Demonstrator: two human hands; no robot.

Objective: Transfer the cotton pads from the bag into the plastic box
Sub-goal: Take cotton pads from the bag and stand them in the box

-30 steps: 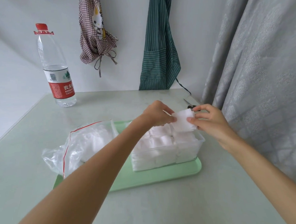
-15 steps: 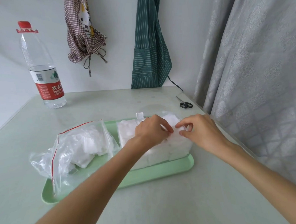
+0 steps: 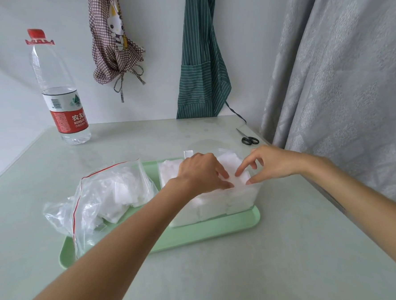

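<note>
A clear plastic box (image 3: 242, 201) packed with white cotton pads (image 3: 170, 172) stands on the right half of a green tray (image 3: 197, 235). On the tray's left half lies a clear zip bag (image 3: 107, 197) with a red seal line, more cotton pads inside it. My left hand (image 3: 200, 173) rests on top of the pads in the box, fingertips pressing down near the front right corner. My right hand (image 3: 269, 162) reaches in from the right, its forefinger and thumb touching the top pad (image 3: 239, 178) at that same corner.
A water bottle (image 3: 59, 93) with a red label stands at the back left of the table. Small black scissors (image 3: 248, 138) lie at the back right near a grey curtain (image 3: 339, 83). Two aprons hang on the wall behind.
A second ago both hands held a pad above the box's right end. They have lowered it into the box and now press it down onto the stack.
</note>
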